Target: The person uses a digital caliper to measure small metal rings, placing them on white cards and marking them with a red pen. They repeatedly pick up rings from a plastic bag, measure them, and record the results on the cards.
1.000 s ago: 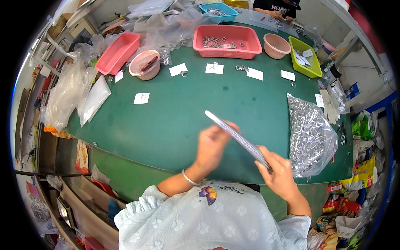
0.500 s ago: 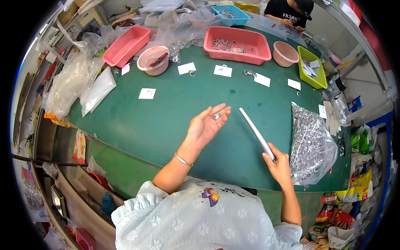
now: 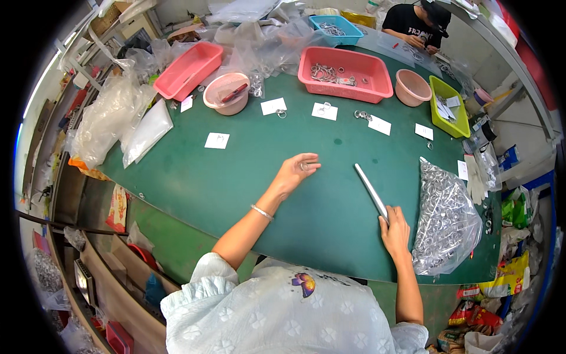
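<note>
My left hand (image 3: 296, 172) lies palm up on the green table (image 3: 236, 183), stretched forward, with a small metal ring (image 3: 305, 166) resting on its fingers. Further right, my right hand (image 3: 395, 230) grips the near end of a long thin white strip (image 3: 370, 190) that lies slanted on the table, pointing away to the left. Just right of that hand sits a clear bag full of metal rings (image 3: 445, 215).
White paper cards (image 3: 216, 140) with rings lie in a row across the far side. Behind them stand a pink tray of rings (image 3: 346, 74), a second pink tray (image 3: 187, 69), two pink bowls (image 3: 227, 94), a yellow-green bin (image 3: 449, 106) and plastic bags (image 3: 112, 118). Another person (image 3: 415, 23) works at the far end.
My left hand let go of the strip and moved forward and left, palm up with a ring. The right hand lowered the strip to the table on the right.
</note>
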The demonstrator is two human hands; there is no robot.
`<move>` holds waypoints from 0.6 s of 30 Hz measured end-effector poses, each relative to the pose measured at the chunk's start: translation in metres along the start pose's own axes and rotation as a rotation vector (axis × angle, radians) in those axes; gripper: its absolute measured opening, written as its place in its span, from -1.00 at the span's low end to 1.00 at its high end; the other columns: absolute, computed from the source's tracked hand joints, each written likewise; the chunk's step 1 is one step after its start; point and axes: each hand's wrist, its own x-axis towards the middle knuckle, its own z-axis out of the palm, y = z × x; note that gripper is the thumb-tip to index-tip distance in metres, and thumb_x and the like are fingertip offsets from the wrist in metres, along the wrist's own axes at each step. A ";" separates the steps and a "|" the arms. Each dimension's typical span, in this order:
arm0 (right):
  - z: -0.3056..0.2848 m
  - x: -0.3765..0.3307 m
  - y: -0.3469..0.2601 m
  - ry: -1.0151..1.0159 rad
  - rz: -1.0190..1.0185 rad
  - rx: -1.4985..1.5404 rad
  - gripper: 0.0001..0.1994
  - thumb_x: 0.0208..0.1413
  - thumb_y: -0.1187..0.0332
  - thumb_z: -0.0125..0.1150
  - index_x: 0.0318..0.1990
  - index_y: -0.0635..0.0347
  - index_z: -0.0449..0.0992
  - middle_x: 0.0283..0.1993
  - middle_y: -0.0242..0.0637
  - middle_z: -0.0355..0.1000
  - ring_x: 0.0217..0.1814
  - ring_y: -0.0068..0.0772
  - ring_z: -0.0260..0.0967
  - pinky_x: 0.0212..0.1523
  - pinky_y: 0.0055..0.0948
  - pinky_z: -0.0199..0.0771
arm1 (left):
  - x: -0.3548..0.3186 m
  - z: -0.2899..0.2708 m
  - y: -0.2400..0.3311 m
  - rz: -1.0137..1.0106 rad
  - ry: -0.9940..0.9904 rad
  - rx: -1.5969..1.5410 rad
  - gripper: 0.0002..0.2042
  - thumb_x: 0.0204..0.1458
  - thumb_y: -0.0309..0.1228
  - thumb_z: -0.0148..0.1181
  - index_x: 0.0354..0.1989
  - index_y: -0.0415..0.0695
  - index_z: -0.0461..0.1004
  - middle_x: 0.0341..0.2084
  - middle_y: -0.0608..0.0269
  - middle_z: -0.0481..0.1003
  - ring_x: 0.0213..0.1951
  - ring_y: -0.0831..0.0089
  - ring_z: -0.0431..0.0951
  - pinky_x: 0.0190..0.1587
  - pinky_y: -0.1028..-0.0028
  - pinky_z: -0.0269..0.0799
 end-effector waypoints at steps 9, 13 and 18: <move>0.006 0.003 -0.001 0.046 -0.048 -0.030 -0.72 -0.09 0.51 0.21 -0.16 0.33 0.42 -0.24 -0.12 0.28 -0.14 -0.10 0.25 -0.20 -0.23 0.34 | 0.023 -0.043 -0.018 0.420 0.240 1.062 -0.59 -0.09 -0.66 0.11 0.01 -0.17 0.35 -0.03 -0.03 0.38 0.11 0.08 0.32 0.14 0.24 0.23; 0.008 0.001 0.006 0.095 -0.064 0.002 -0.70 -0.13 0.47 0.25 -0.17 0.30 0.44 -0.25 -0.14 0.28 -0.15 -0.09 0.24 -0.17 -0.22 0.32 | 0.029 -0.031 -0.015 0.434 0.294 1.275 -0.54 -0.14 -0.60 0.18 0.02 -0.13 0.33 -0.03 -0.08 0.36 0.14 0.02 0.25 0.19 0.09 0.07; 0.003 0.003 0.012 0.065 -0.048 0.001 -0.63 -0.13 0.39 0.28 -0.11 0.26 0.41 -0.23 -0.14 0.28 -0.13 -0.10 0.22 -0.10 -0.23 0.27 | 0.014 -0.041 -0.014 0.477 0.243 1.116 -0.52 -0.12 -0.63 0.13 0.07 -0.18 0.30 0.12 -0.06 0.25 0.15 0.01 0.24 0.19 0.21 0.12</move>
